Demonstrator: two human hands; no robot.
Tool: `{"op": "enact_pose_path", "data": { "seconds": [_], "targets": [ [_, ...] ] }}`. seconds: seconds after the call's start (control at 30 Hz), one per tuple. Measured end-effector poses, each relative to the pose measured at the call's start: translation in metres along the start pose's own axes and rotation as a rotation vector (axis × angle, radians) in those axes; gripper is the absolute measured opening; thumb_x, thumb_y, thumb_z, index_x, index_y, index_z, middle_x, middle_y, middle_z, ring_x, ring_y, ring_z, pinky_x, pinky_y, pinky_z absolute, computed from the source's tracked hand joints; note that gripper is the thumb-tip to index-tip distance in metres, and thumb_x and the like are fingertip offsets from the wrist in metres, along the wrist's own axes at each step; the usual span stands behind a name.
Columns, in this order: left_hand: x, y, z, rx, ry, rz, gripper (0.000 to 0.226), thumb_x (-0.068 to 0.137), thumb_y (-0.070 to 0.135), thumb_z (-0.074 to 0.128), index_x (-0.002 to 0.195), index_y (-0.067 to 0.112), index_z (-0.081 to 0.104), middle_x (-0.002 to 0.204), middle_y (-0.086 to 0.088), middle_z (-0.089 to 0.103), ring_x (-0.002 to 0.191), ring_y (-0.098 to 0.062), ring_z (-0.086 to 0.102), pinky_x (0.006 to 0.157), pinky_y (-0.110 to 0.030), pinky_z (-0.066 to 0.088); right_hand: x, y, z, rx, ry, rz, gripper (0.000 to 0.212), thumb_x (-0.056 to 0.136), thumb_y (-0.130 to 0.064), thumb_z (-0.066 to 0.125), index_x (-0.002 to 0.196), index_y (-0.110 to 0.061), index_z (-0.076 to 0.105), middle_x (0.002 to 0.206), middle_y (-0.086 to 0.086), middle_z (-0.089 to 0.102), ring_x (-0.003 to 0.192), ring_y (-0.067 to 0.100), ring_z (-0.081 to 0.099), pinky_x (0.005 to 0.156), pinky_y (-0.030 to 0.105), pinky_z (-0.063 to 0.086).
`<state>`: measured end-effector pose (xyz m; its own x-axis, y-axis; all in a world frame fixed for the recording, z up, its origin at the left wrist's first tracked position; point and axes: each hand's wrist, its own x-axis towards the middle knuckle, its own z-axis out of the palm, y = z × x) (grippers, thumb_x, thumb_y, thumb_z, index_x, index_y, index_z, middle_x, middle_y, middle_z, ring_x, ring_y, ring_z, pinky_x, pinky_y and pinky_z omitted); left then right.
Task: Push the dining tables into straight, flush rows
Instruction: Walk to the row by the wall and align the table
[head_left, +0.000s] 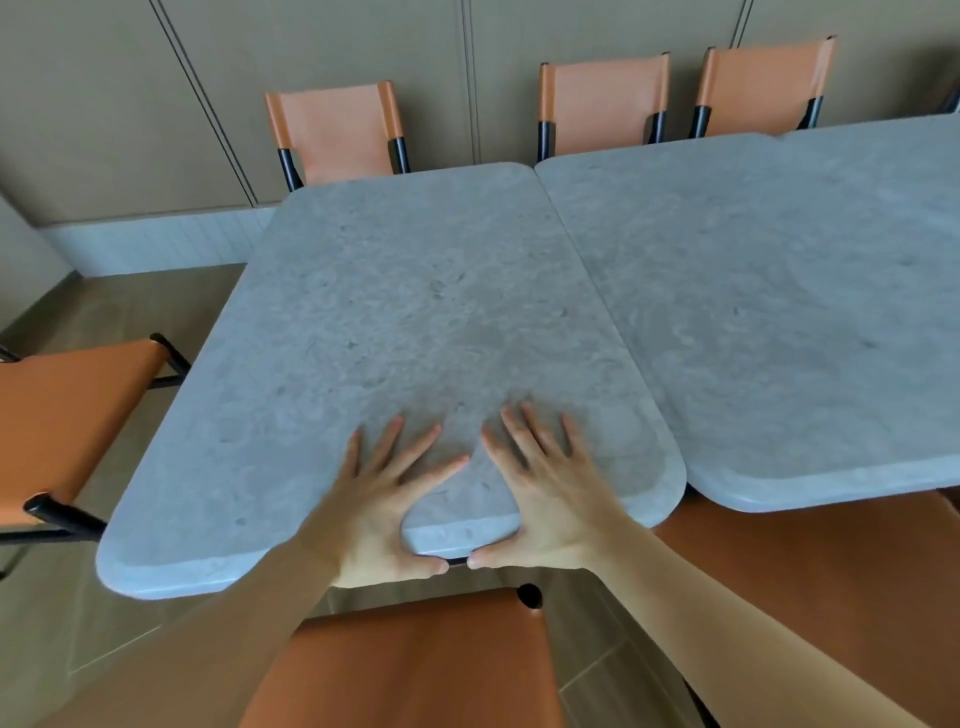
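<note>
Grey stone table under both flat, wide-spread hands, grip around nothing.

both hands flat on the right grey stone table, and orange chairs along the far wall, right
Not quite: in the head view the left hand and right hand lie flat on the left grey stone table, not the right one. The orange leather chairs do line the far wall.

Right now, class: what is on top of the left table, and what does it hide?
Only the two hands lie on the left table: left hand and right hand, fingers spread, palms at the near edge, thumbs hooked over it. The marble under them is hidden.
</note>
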<state>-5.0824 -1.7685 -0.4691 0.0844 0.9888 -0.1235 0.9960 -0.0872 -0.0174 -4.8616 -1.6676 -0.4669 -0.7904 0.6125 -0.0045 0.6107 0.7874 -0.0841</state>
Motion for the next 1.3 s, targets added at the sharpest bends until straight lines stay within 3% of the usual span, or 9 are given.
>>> {"op": "enact_pose_path", "data": {
  "seconds": [0.27, 0.5, 0.73, 0.97, 1.3],
  "targets": [
    [0.0, -0.002, 0.002, -0.033, 0.015, 0.019, 0.106, 0.063, 0.085, 0.055, 0.138, 0.071, -0.019, 0.162, 0.02, -0.028, 0.15, -0.021, -0.032, 0.12, -0.054, -0.018, 0.002, 0.0, 0.005, 0.02, 0.031, 0.006, 0.13, 0.057, -0.095, 0.049, 0.159, -0.027, 0.007, 0.168, 0.001, -0.001, 0.155, 0.022, -0.006, 0.124, 0.055, -0.001],
    [0.003, -0.005, 0.002, -0.028, -0.009, 0.035, 0.106, 0.069, 0.082, 0.06, 0.138, 0.072, -0.02, 0.161, 0.021, -0.031, 0.147, -0.018, -0.037, 0.121, -0.056, -0.015, 0.007, 0.003, 0.003, 0.0, -0.006, 0.013, 0.128, 0.059, -0.096, 0.049, 0.157, -0.029, 0.002, 0.167, -0.001, -0.004, 0.155, 0.021, -0.009, 0.124, 0.054, -0.003],
    [0.005, -0.007, 0.002, -0.077, 0.038, 0.038, 0.1, 0.062, 0.087, 0.054, 0.134, 0.077, -0.014, 0.16, 0.026, -0.024, 0.147, -0.01, -0.036, 0.123, -0.053, -0.013, 0.005, 0.001, -0.002, 0.02, -0.005, 0.007, 0.122, 0.062, -0.095, 0.048, 0.157, -0.032, 0.003, 0.168, -0.003, -0.002, 0.154, 0.019, -0.008, 0.124, 0.053, -0.003],
    [0.011, -0.012, 0.004, -0.069, 0.023, 0.026, 0.104, 0.058, 0.092, 0.046, 0.139, 0.073, -0.016, 0.156, 0.03, -0.03, 0.143, -0.006, -0.04, 0.123, -0.051, -0.014, 0.012, 0.006, -0.001, 0.015, -0.013, 0.0, 0.121, 0.063, -0.093, 0.052, 0.156, -0.031, 0.007, 0.167, -0.003, 0.001, 0.154, 0.02, -0.005, 0.124, 0.054, -0.003],
    [0.022, -0.016, 0.001, -0.052, 0.038, -0.007, 0.111, 0.047, 0.105, 0.035, 0.139, 0.073, -0.017, 0.157, 0.033, -0.026, 0.148, -0.004, -0.031, 0.125, -0.046, -0.01, 0.026, 0.012, 0.002, 0.039, 0.033, -0.005, 0.119, 0.063, -0.09, 0.058, 0.155, -0.029, 0.016, 0.164, 0.0, 0.012, 0.154, 0.022, 0.001, 0.122, 0.057, 0.003]
  ]
}}
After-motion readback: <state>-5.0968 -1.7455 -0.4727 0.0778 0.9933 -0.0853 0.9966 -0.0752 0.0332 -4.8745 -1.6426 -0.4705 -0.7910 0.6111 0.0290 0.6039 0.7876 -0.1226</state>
